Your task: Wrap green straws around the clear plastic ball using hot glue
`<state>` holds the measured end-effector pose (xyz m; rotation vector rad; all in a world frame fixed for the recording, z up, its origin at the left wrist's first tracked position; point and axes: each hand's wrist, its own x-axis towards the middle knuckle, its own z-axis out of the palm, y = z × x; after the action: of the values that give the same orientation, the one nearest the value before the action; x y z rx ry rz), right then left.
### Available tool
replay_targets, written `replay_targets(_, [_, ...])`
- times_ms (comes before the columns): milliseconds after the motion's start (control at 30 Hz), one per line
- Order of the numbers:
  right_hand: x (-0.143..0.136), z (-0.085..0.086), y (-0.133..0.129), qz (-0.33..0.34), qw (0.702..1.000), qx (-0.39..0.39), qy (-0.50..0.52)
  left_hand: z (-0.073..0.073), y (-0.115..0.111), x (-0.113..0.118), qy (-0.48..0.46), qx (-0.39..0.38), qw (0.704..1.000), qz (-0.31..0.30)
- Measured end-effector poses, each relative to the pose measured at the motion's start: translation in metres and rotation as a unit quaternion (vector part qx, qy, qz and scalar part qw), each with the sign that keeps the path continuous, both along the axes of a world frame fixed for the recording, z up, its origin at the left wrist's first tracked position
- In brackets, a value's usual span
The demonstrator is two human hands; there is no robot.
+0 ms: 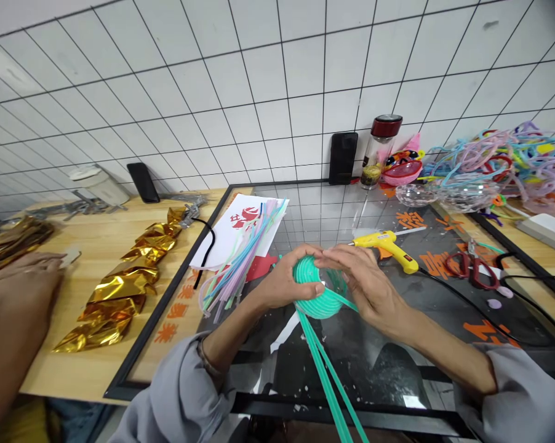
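Observation:
A round coil of green pipe cleaners (321, 304) is in front of me, over the dark glass tabletop (282, 360). My left hand (284, 280) curls around its left side, the thumb lying across the coil's front. On the other side my right hand (372, 286) cups it, with bent fingers meeting the left fingertips at the top. One green strand runs from the coil to the right palm. Long green strands (326, 369) hang from the coil towards me. Something clear shows beside the coil, partly hidden by the right hand.
Colourful pipe cleaners (250, 246) lie on white paper (222, 237). A yellow glue gun (391, 246) and red scissors (474, 267) are at right, with cables nearby. Behind stand a phone (343, 158) and bottle (379, 154). Gold foil (125, 280) and another person's hand (23, 283) are at left.

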<state>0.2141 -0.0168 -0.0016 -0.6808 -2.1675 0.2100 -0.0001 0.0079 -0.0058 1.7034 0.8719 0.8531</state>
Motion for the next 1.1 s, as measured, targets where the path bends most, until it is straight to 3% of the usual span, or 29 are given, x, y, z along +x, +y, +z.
replay_targets(133, [0.0006, 0.0019, -0.0033, 0.031, 0.999, -0.033, 0.02, 0.0017, -0.0006, 0.0005, -0.005, -0.002, 1.0, -0.002])
replay_targets(267, [0.0023, 0.0, -0.0039, -0.002, 0.997, -0.052, 0.051, 0.0024, -0.0009, 0.001, -0.009, -0.006, 1.0, -0.001])
replay_targets(367, [0.0025, -0.0027, -0.0026, -0.025, 0.997, -0.049, 0.051, 0.0012, -0.0004, 0.0007, -0.009, -0.011, 1.0, -0.003])
replay_targets(533, [0.0, 0.0, -0.0046, 0.009, 0.999, -0.027, 0.023, -0.0005, 0.0006, 0.0, 0.0, 0.01, 1.0, 0.006])
replay_targets(667, [-0.0002, 0.0043, -0.0075, 0.033, 0.998, -0.055, 0.029, -0.0001, 0.0, 0.0002, -0.013, 0.002, 1.0, 0.0])
replay_targets(867, [-0.0009, 0.0001, -0.0052, -0.001, 0.999, -0.036, 0.023, -0.0023, 0.001, 0.0002, -0.016, 0.001, 1.0, -0.006])
replay_targets(1100, [-0.0027, 0.0015, -0.0089, 0.032, 0.999, -0.03, 0.027, -0.0015, 0.0013, 0.0011, -0.025, 0.012, 1.0, -0.011])
